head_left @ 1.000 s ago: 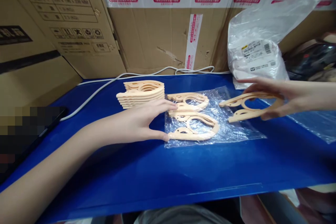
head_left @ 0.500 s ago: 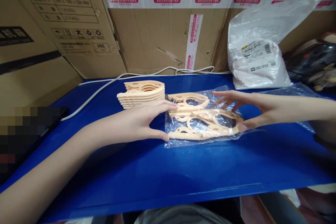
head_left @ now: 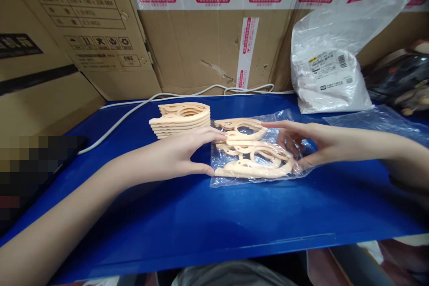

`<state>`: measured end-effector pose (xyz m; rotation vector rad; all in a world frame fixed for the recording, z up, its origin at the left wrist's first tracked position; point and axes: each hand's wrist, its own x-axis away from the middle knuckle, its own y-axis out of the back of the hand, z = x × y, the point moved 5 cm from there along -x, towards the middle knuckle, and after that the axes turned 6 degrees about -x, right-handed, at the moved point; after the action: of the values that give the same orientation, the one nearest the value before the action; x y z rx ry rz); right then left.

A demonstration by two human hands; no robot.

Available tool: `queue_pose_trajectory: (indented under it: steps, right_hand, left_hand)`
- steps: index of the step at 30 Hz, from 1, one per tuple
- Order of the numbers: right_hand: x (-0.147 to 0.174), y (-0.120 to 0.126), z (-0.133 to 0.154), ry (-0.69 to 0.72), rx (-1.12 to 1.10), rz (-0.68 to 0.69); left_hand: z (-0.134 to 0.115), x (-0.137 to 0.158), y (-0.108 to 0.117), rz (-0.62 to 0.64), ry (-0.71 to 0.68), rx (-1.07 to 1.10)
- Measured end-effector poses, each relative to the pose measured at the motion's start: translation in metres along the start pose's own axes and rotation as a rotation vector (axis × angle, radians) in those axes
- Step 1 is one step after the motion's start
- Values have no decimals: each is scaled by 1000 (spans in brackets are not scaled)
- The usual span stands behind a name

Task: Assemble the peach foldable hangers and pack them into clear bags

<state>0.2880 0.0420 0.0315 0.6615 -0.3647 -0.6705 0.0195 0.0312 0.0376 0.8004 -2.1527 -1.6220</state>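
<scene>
A clear plastic bag (head_left: 231, 182) lies flat on the blue table, with several beige folding hangers (head_left: 258, 171) in it. At the bag's left end is my left hand (head_left: 179, 154), its thumb and fingers spread apart. Its fingertips rest on a hanger end and its thumb touches the near left corner. My right hand (head_left: 311, 143) grips the right end of the hangers through or at the bag, index finger stretched over the far hanger, other fingers curled in. A neat stack of matching beige hangers (head_left: 182, 120) stands behind my left hand, partly hidden by it.
Cardboard boxes (head_left: 201, 40) wall the back and left. A white cable (head_left: 127, 120) runs along the rear edge. At back right stand a white labelled plastic bag (head_left: 331, 85) and dark wrapped items (head_left: 398, 76). Another clear bag (head_left: 378, 120) lies flat at right.
My right hand has moved left and closed in on the hangers' right end. The nearer hangers have shifted left and lie more together. My left hand has stayed almost still.
</scene>
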Motion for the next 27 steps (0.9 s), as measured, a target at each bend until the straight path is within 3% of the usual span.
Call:
queue_pose_trajectory:
  steps: [13, 27]
  right_hand:
    - [-8, -2, -2, 65, -127, -14]
    - [-11, 0, -3, 36, -50, -65]
  left_hand:
    - [-1, 0, 0, -1, -9, -3]
    - [-2, -1, 1, 39, 48, 29]
